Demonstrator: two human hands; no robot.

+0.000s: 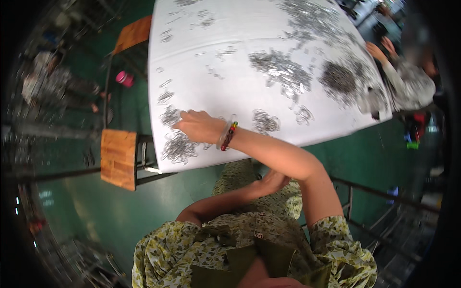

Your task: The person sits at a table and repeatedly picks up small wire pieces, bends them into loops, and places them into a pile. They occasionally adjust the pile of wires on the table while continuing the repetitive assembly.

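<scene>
My right arm reaches across to the left end of the white-covered table (pixel 230 91). My right hand (pixel 199 127), with a clear bangle and a beaded bracelet (pixel 227 138) at its wrist, is curled closed. Its fingertips are at a small pile of thin grey metal loops (pixel 170 116); what they pinch, if anything, is too small to make out. Just below the hand is a larger pile of loops (pixel 178 148). My left hand (pixel 274 182) is in front of my lap, below the table edge; the right forearm partly covers it and its fingers are hidden.
More metal loops (pixel 283 69) are spread over the table, with a dense dark heap (pixel 338 78) farther right. Another person (pixel 408 86) has hands at the right edge. Wooden stools (pixel 118 158) stand left, near a pink bucket (pixel 125 78). A second person (pixel 62 81) is beyond.
</scene>
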